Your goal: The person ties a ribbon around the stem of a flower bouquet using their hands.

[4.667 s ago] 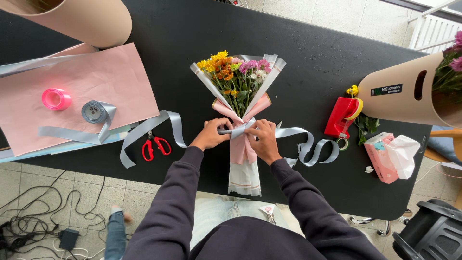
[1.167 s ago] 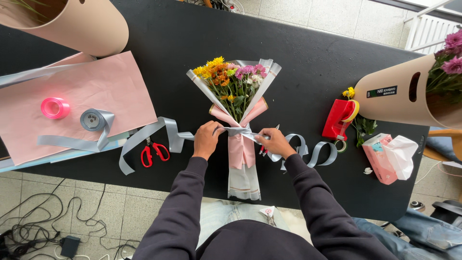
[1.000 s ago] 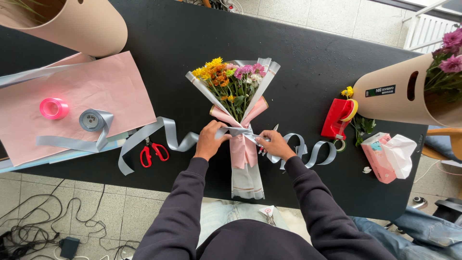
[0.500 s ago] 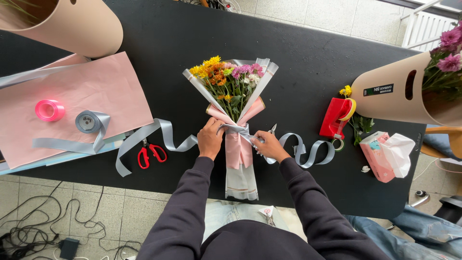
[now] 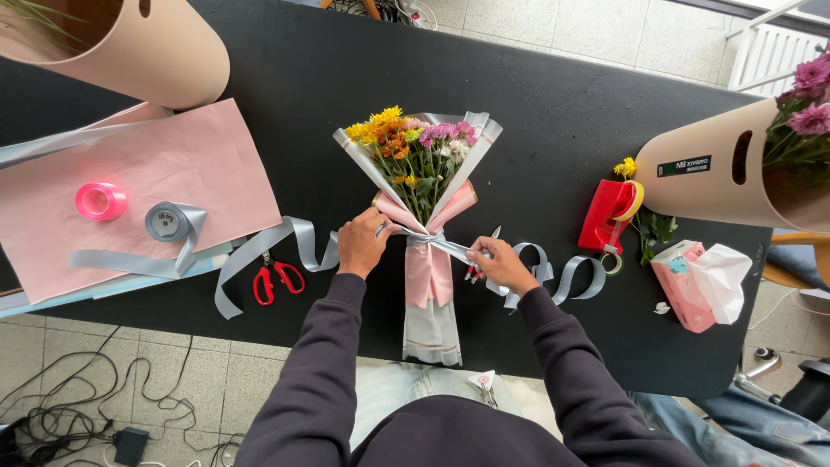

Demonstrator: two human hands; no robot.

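A bouquet [image 5: 421, 164] of yellow, orange and purple flowers lies on the black table [image 5: 519, 104], wrapped in pink and white paper. A grey-blue ribbon [image 5: 432, 237] is tied round its neck. My left hand [image 5: 361, 244] grips the ribbon's left end beside the knot. My right hand [image 5: 500, 265] pulls the ribbon's right end out to the right and also holds a small red-handled tool whose tip pokes out above the fingers. The loose ribbon tails curl away left [image 5: 259, 255] and right [image 5: 571, 277].
Red scissors [image 5: 275, 278] lie left of my left hand. Pink paper [image 5: 130, 173] carries a pink ribbon roll [image 5: 100, 201] and a grey one [image 5: 168, 221]. A red tape dispenser [image 5: 609, 214], a pink tissue pack [image 5: 696, 281] and tan flower buckets [image 5: 718, 169] [image 5: 138, 43] stand around.
My hands stayed at the bouquet's neck, working the ribbon. The right hand has moved out to the right, drawing the ribbon taut. Bouquet and other items have not moved.
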